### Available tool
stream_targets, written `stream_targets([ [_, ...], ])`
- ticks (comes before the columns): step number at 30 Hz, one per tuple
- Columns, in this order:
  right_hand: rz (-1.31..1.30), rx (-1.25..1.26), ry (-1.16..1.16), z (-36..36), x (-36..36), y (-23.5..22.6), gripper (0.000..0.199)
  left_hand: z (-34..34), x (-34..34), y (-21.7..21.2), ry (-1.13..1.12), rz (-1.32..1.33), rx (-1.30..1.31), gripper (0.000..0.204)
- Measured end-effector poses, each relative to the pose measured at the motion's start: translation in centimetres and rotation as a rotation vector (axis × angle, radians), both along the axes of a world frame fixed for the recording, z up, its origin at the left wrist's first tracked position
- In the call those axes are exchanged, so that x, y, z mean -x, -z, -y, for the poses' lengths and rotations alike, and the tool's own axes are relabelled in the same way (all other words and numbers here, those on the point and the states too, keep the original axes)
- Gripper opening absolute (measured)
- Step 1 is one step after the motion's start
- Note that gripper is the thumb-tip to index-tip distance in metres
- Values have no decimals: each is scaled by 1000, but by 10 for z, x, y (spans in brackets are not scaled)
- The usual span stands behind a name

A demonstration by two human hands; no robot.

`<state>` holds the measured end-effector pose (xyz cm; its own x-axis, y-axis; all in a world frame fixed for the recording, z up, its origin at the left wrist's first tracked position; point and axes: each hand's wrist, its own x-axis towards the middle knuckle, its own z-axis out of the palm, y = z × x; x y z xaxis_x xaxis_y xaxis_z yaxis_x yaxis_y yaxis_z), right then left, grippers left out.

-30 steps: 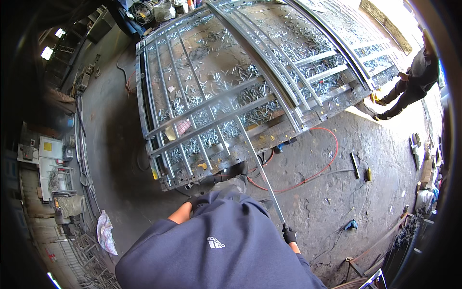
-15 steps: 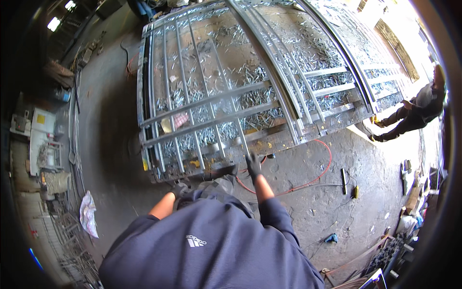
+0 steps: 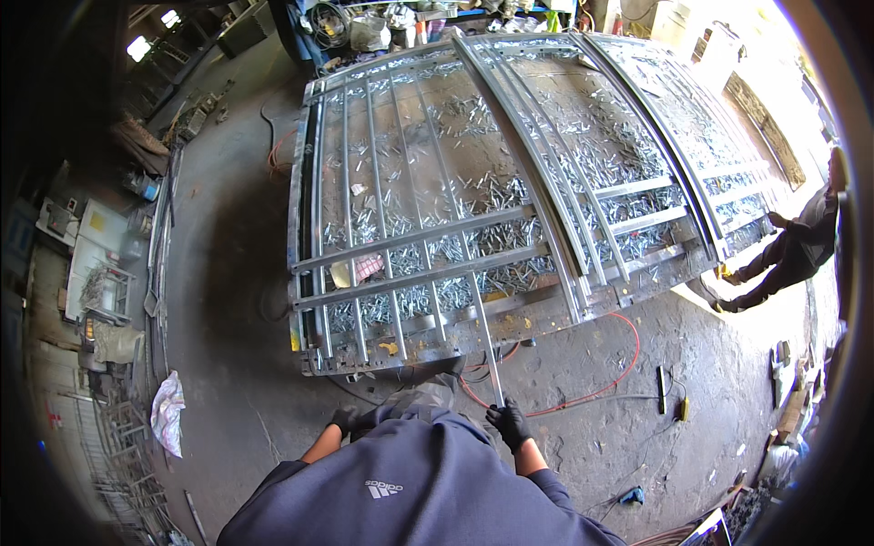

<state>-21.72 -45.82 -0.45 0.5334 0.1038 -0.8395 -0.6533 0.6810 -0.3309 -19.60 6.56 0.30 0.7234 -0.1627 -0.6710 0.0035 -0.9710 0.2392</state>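
Observation:
My right hand (image 3: 510,423), in a dark glove, grips the near end of a slim metal bar (image 3: 487,341). That bar sticks out past the front edge of a low work table (image 3: 414,362), its far part lying under two cross tubes of a metal frame (image 3: 410,239). My left hand (image 3: 344,419), also gloved in black, is low beside my leg, away from the frame; its fingers are too hidden to read. Several parallel bars run lengthwise through the frame's left section, to the left of the held one.
Short shiny metal offcuts (image 3: 505,196) litter the table. A red hose (image 3: 605,391) curls on the floor at the right. Another person (image 3: 792,246) stands by the table's right end. A blue tool (image 3: 631,496) and a white sack (image 3: 167,414) lie on the floor.
My right hand has come back toward my body, drawing the bar out over the table's front edge. My left hand stays low by my leg. The whole view has shifted.

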Motion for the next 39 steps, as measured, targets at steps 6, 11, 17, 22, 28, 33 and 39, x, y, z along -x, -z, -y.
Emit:
stream_targets([
  [6,64,374,-167,-29,-71,2,17,42,-6,7,-26,-95,223,43],
  [11,47,440,-171,-39,-108,11,19,40,-37,-10,-7,-92,214,43],
  [17,37,523,-94,-50,-112,10,24,18,-60,-23,12,-107,188,43],
  [22,-22,487,-115,-47,-112,-1,24,-4,-88,-29,40,-139,167,43],
  [28,-17,525,-44,-55,-115,2,23,-12,-121,-33,110,-136,153,43],
  [33,-62,412,-58,-54,-113,5,24,1,-164,-26,211,-100,166,43],
  [39,-28,497,-115,-48,-114,-7,25,2,-180,-22,268,-70,170,43],
])
